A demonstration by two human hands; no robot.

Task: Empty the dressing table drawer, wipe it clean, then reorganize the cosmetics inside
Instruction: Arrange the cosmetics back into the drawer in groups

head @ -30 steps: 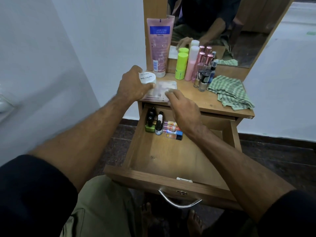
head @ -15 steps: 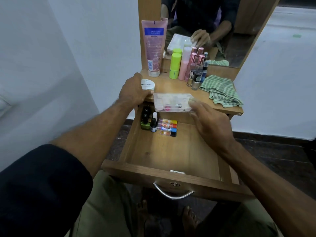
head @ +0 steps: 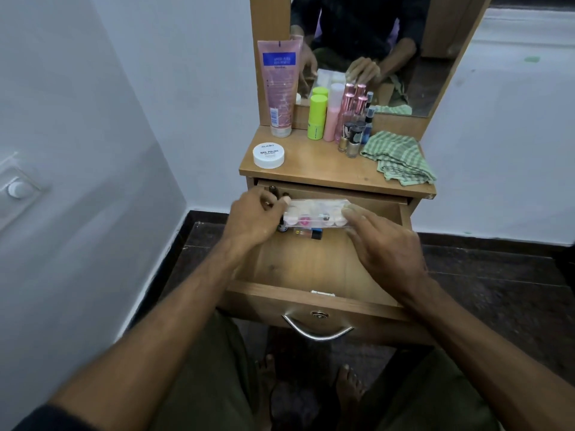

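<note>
The drawer (head: 314,265) stands pulled out at the centre of the frame. Both hands hold a clear plastic case (head: 315,213) over its rear section. The left hand (head: 255,217) grips the case's left end with curled fingers; the right hand (head: 382,241) grips the right end, fingers bent over its top edge. The case holds small round pots, one pink; the rest are hard to make out. Beneath the case, small bottles (head: 306,234) lie at the drawer's back left, mostly hidden. The drawer floor nearer the handle (head: 317,329) is bare wood. On the tabletop (head: 326,169) at upper centre stand a white jar (head: 268,155), a pink tube (head: 279,85), upright bottles (head: 339,116) and a green checked cloth (head: 398,157).
</note>
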